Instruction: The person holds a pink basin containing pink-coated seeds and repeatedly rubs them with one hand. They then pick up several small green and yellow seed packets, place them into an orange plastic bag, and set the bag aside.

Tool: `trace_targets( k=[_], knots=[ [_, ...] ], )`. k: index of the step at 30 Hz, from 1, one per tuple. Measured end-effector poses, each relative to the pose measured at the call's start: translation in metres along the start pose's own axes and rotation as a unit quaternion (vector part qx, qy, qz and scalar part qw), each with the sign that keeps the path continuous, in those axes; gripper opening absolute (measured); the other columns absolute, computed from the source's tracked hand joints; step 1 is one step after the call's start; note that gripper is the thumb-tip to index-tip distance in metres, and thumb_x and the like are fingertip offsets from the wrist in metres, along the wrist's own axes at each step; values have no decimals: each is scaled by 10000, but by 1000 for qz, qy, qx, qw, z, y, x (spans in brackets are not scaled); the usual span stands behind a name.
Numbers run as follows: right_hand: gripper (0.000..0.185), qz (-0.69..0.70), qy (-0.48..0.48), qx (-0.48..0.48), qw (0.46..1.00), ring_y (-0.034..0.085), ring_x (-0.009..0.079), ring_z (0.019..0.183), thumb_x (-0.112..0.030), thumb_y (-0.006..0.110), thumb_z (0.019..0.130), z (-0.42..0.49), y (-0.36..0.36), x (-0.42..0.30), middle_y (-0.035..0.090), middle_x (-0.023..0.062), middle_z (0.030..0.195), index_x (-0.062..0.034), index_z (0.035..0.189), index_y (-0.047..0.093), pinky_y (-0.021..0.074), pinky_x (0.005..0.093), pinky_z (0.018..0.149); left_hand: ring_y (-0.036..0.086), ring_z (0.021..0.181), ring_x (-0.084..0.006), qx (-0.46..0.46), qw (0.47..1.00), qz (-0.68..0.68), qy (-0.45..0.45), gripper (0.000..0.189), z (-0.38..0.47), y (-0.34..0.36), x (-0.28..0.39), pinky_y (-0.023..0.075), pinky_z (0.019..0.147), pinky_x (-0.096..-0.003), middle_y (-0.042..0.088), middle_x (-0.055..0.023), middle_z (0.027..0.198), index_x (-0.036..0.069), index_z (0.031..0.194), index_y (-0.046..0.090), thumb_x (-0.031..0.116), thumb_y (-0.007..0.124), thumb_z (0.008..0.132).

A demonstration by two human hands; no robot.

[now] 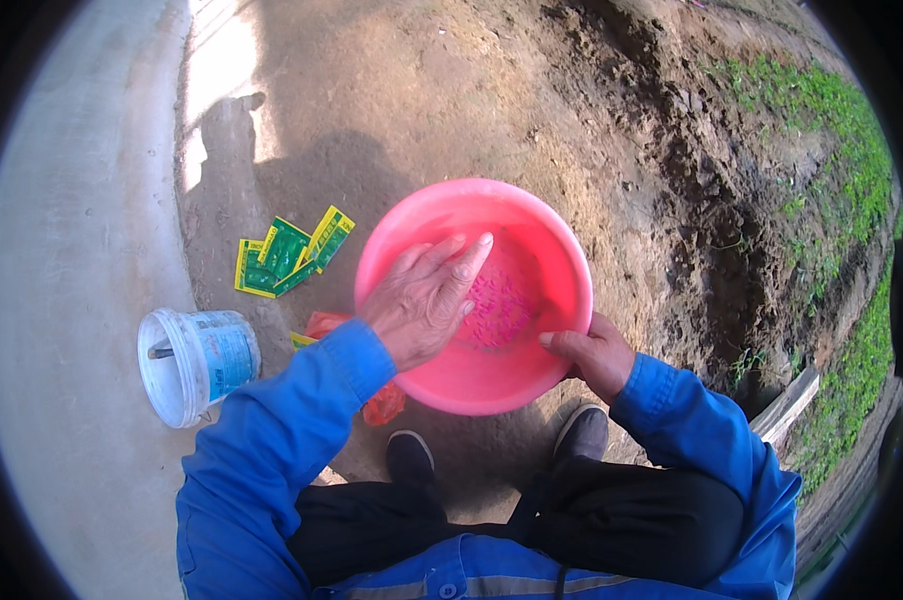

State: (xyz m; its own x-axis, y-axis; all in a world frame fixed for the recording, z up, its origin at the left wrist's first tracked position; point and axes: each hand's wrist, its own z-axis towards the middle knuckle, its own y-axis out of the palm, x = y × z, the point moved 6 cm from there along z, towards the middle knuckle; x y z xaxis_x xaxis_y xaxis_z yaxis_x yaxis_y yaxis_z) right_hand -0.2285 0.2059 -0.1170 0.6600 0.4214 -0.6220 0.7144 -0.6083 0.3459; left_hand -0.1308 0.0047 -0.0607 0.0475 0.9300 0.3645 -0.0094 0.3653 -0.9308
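A round pink plastic basin (pixel 451 390) is held above the ground in front of my knees. Small bright pink pellets or seeds (pixel 500 307) are scattered over its bottom. My right hand (pixel 597 352) grips the basin's right rim, thumb on the inside and fingers beneath. Over the left part of the basin is my left hand (pixel 429 296), back up and fingers extended and apart. Its palm is hidden, and nothing shows in it. Whether it touches the basin wall is unclear.
Several green and yellow printed packets (pixel 286 255) lie on the dirt at left. A white plastic bucket (pixel 177 367) lies on its side at the concrete edge. A red plastic bag (pixel 384 405) is partly under the basin. Rough churned soil (pixel 691 172) and a wooden board (pixel 785 405) are at right.
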Motion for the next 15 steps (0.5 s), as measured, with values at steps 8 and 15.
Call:
trace_targets(
  k=[8,15],
  knots=[
    [404,-1,8,0,1000,756,263,887,-168,698,961,0,0,-1,735,164,1088,52,1289,614,658,388,715,523,1362,-424,-6,995,-84,-45,826,2,2,-5,367,1153,-539,623,-233,1362,27,1645,178,149,642,973],
    [404,-4,12,-1,1000,757,271,894,-167,701,963,-1,2,-2,736,171,1091,61,1285,617,661,397,716,515,1397,-372,-13,999,-38,-12,900,0,5,-5,361,1155,-524,632,-179,1410,31,1646,165,90,694,920]
  ],
)
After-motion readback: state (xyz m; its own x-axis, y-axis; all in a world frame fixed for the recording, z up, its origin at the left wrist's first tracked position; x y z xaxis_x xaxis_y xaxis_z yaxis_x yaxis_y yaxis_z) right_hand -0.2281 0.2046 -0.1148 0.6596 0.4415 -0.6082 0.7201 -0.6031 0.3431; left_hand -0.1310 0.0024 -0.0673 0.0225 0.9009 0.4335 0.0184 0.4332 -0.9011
